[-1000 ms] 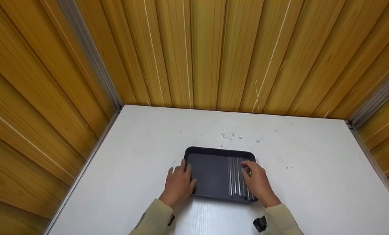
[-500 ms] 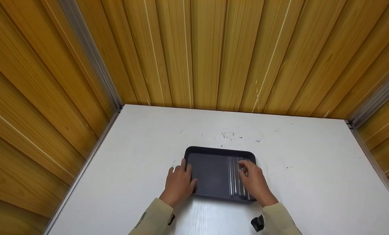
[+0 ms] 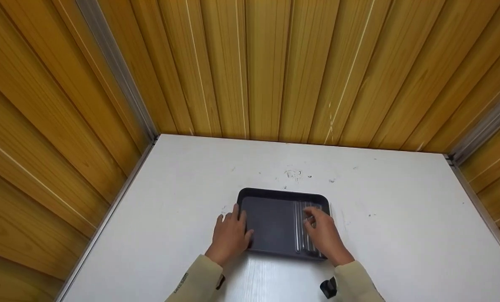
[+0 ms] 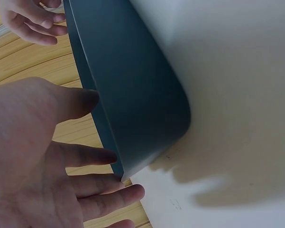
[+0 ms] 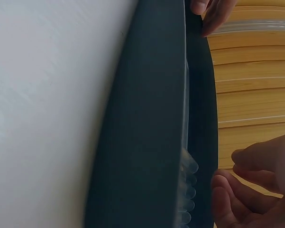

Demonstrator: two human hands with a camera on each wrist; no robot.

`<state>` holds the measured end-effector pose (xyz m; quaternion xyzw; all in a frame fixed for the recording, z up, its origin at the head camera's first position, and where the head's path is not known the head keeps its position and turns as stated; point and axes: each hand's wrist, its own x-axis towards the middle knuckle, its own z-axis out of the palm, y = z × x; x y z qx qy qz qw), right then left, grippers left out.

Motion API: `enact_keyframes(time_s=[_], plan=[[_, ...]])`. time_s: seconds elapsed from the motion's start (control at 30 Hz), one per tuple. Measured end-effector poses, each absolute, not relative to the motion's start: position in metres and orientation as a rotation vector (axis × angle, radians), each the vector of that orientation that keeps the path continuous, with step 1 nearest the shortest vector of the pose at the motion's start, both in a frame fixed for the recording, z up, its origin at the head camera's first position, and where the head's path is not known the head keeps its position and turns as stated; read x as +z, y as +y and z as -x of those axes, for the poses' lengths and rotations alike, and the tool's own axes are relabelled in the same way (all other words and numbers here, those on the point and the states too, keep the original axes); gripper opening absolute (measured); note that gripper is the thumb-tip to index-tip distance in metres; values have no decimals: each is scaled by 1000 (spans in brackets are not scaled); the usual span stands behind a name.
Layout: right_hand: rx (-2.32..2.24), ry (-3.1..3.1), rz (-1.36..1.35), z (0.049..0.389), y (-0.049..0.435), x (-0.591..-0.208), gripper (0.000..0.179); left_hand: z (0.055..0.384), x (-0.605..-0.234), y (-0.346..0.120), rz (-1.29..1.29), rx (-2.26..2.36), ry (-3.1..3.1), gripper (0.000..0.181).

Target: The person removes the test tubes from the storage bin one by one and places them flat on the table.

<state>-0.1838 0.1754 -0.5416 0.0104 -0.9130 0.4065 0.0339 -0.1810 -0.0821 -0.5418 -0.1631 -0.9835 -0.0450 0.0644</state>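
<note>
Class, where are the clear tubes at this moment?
In the head view, the clear tubes lie inside the dark tray, along its right side, partly hidden by the right hand.

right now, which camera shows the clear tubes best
The head view: it shows the clear tubes from above, side by side in the dark tray, though the right hand hides part of them. The right wrist view catches mostly their rounded ends; the left wrist view shows none.
</note>
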Motion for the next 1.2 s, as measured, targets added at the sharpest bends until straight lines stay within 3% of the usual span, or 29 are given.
enact_keyframes(time_s=[1.2], plan=[[1250, -2846, -107, 183, 156, -555, 37, 180, -541, -83, 502, -120, -2940, 55]])
